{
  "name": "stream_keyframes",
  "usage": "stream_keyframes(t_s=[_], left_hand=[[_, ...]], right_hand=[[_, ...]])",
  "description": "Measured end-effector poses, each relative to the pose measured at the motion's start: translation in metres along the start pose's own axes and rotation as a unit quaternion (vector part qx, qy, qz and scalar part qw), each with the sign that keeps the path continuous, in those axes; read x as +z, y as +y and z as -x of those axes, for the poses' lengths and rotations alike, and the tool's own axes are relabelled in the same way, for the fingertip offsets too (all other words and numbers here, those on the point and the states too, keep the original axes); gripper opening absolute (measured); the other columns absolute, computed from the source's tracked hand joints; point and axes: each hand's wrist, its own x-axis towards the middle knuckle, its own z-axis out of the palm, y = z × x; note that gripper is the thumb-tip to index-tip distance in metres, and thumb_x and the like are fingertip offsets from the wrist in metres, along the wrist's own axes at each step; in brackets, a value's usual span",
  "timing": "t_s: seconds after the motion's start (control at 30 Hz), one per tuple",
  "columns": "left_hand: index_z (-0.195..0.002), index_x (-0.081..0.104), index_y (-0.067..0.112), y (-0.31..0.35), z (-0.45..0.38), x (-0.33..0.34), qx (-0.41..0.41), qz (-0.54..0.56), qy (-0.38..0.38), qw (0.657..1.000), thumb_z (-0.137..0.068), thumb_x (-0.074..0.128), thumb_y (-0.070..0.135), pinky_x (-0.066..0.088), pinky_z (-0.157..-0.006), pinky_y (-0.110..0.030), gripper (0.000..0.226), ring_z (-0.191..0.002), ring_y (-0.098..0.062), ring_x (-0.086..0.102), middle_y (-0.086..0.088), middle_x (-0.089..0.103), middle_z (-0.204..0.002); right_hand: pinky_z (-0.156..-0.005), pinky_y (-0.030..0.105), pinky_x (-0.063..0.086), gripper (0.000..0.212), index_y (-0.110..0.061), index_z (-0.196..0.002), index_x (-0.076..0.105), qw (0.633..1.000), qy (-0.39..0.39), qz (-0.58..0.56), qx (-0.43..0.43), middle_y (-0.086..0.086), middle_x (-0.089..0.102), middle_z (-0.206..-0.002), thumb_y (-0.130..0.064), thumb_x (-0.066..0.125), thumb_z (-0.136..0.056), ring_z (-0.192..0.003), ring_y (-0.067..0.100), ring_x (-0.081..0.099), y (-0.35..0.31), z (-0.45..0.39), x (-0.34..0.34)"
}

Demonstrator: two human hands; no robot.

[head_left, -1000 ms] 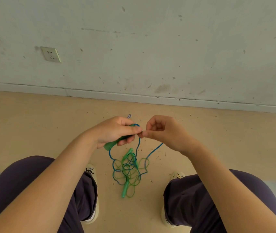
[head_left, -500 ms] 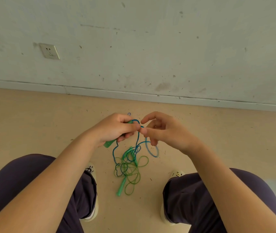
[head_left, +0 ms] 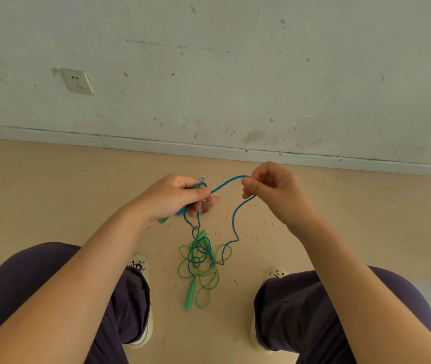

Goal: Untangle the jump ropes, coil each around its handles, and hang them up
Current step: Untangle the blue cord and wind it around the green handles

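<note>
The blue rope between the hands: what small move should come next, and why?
Probably keep drawing the blue rope out sideways with the right hand. The left hand grips the handles, and the blue rope runs down into the tangle with the green rope on the floor.

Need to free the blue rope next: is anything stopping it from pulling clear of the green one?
Yes. Below the right hand, the blue rope runs into a knotted tangle with the green rope on the floor.
</note>
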Motion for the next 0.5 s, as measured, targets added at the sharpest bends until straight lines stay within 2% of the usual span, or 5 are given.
stream_keyframes(t_s=[0.1, 0.2, 0.3, 0.43, 0.5], left_hand=[[-0.092, 0.07, 0.005, 0.001, 0.004, 0.011, 0.005, 0.001, -0.042, 0.999, -0.098, 0.061, 0.019, 0.045, -0.054, -0.021, 0.017, -0.046, -0.008, 0.046, 0.002, 0.052, -0.057], [-0.09, 0.067, 0.008, 0.002, 0.004, 0.015, -0.003, 0.019, -0.055, 0.998, -0.096, 0.064, 0.021, 0.043, -0.051, -0.025, 0.015, -0.043, -0.01, 0.039, 0.003, 0.05, -0.056], [-0.088, 0.064, 0.007, 0.003, 0.003, 0.015, -0.005, 0.045, -0.036, 0.998, -0.094, 0.066, 0.017, 0.042, -0.05, -0.025, 0.011, -0.042, -0.01, 0.039, 0.004, 0.05, -0.054], [-0.085, 0.065, 0.007, 0.003, 0.003, 0.018, 0.002, 0.06, -0.051, 0.997, -0.092, 0.068, 0.016, 0.042, -0.052, -0.02, 0.011, -0.048, -0.01, 0.045, 0.005, 0.057, -0.058], [-0.09, 0.066, 0.001, 0.003, 0.003, 0.017, -0.003, 0.072, -0.063, 0.995, -0.092, 0.067, 0.016, 0.044, -0.054, -0.02, 0.016, -0.051, -0.011, 0.049, 0.002, 0.062, -0.063]], right_hand=[[-0.073, 0.032, 0.056, 0.031, -0.013, -0.109, 0.061, 0.995, -0.094, -0.006, 0.015, 0.01, 0.072, -0.082, -0.01, 0.077, -0.082, -0.069, 0.023, 0.07, -0.002, 0.006, 0.005], [-0.07, 0.025, 0.053, 0.035, -0.017, -0.108, 0.064, 0.984, -0.169, 0.051, -0.001, -0.001, 0.071, -0.076, -0.013, 0.081, -0.078, -0.066, 0.014, 0.066, -0.003, 0.011, 0.013], [-0.066, 0.015, 0.047, 0.025, -0.015, -0.093, 0.065, 0.985, -0.15, 0.087, -0.018, -0.008, 0.067, -0.074, -0.014, 0.083, -0.076, -0.068, 0.006, 0.06, -0.002, 0.011, 0.014], [-0.073, 0.006, 0.042, 0.018, -0.022, -0.08, 0.066, 0.98, -0.124, 0.152, -0.031, -0.014, 0.068, -0.08, -0.023, 0.083, -0.076, -0.079, -0.003, 0.06, 0.001, 0.01, 0.011], [-0.074, 0.007, 0.042, 0.018, -0.021, -0.076, 0.065, 0.981, -0.116, 0.156, -0.031, -0.015, 0.068, -0.077, -0.024, 0.083, -0.076, -0.078, -0.004, 0.06, 0.001, 0.009, 0.011]])
